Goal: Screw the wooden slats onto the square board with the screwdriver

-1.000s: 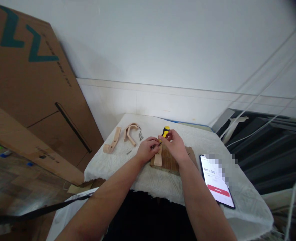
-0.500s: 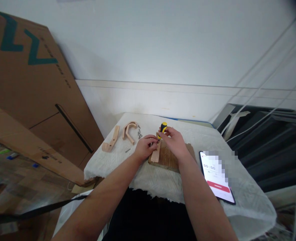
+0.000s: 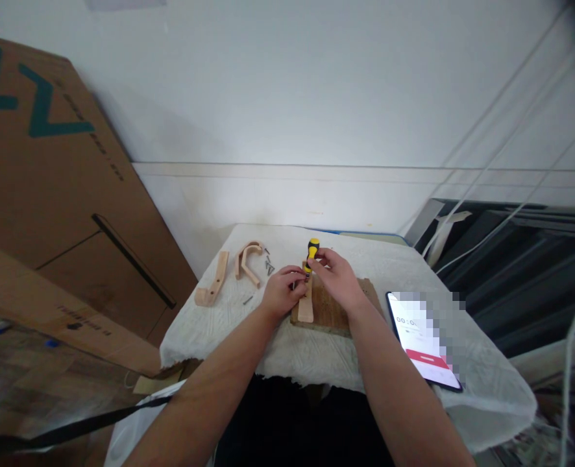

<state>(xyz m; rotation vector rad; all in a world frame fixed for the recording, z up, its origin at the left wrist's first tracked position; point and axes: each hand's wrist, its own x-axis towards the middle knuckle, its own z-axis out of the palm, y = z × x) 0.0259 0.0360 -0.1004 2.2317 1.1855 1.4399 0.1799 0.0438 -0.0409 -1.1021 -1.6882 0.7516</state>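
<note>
A small yellow-and-black screwdriver (image 3: 313, 248) stands nearly upright, held by its handle in my right hand (image 3: 340, 280). Its lower end points at a pale wooden strip (image 3: 306, 309), which lies along the left side of a brown wooden board (image 3: 333, 308). My left hand (image 3: 283, 290) is closed at that strip, fingertips beside the screwdriver's tip; whether a screw sits between them is hidden. To the left lie a flat wooden hook (image 3: 215, 280) and curved wooden hooks (image 3: 248, 261). Several screws (image 3: 269, 266) lie close by, with a single screw (image 3: 247, 300) nearer me.
White cloth (image 3: 268, 347) covers the small table. A phone (image 3: 424, 344) showing a timer lies at the right. A tall cardboard box (image 3: 73, 214) stands left of the table, a wall (image 3: 287, 97) behind it. Dark panels (image 3: 521, 259) and white cables are on the right.
The camera view has shifted slightly. The screwdriver stands more upright than before, and more of the wooden strip shows below my left hand. Both hands stay at the same spot on the board.
</note>
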